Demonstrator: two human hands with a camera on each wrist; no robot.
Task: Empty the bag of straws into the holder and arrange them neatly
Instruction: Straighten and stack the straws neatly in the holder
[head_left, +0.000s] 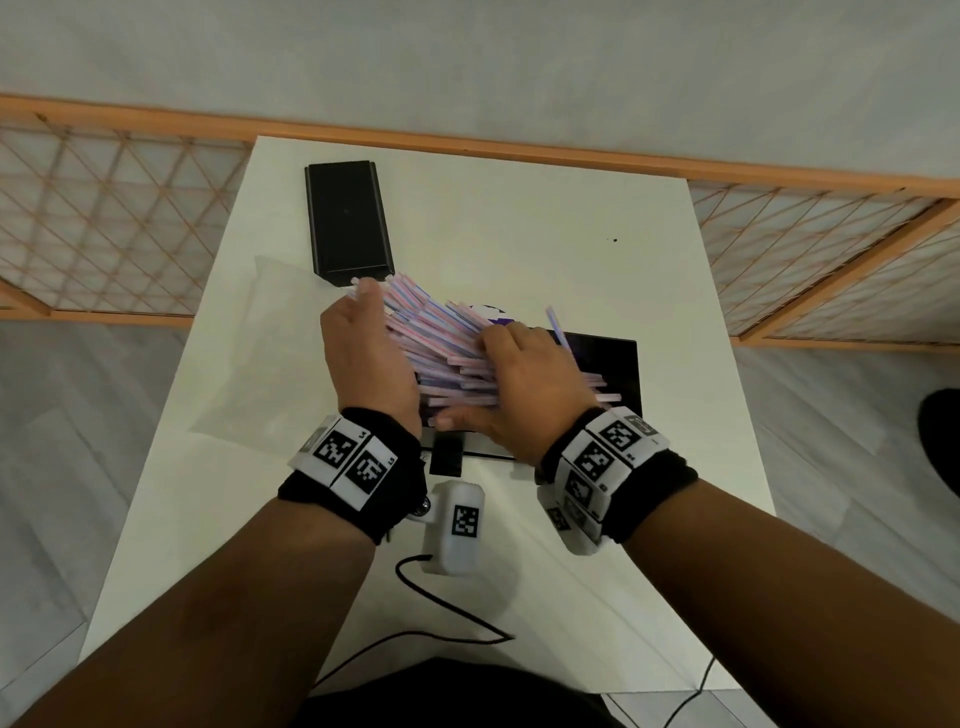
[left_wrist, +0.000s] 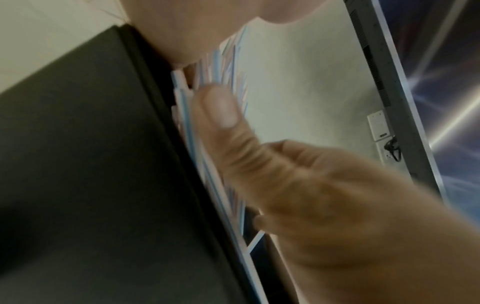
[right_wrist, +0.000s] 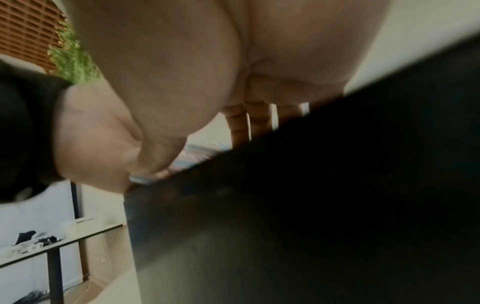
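Several pink, blue and white straws (head_left: 441, 338) lie fanned out and tilted across the black holder (head_left: 618, 364), their far ends reaching towards the black lid (head_left: 345, 218). My left hand (head_left: 371, 312) grips the fan's left side, fingertips curled round the far ends; in the left wrist view the thumb (left_wrist: 221, 111) presses the straws (left_wrist: 187, 115) against a black wall (left_wrist: 91, 164). My right hand (head_left: 498, 358) rests on top of the fan. The right wrist view shows its fingers (right_wrist: 259, 121) spread and fairly straight over the holder's edge (right_wrist: 311, 205). One straw (head_left: 558, 327) sticks up apart.
A clear plastic bag (head_left: 260, 353) lies flat on the white table (head_left: 519, 218), left of my left hand. A white marker block (head_left: 457, 525) with a black cable (head_left: 452, 608) sits near the front edge. A wooden lattice screen (head_left: 104, 218) stands behind the table.
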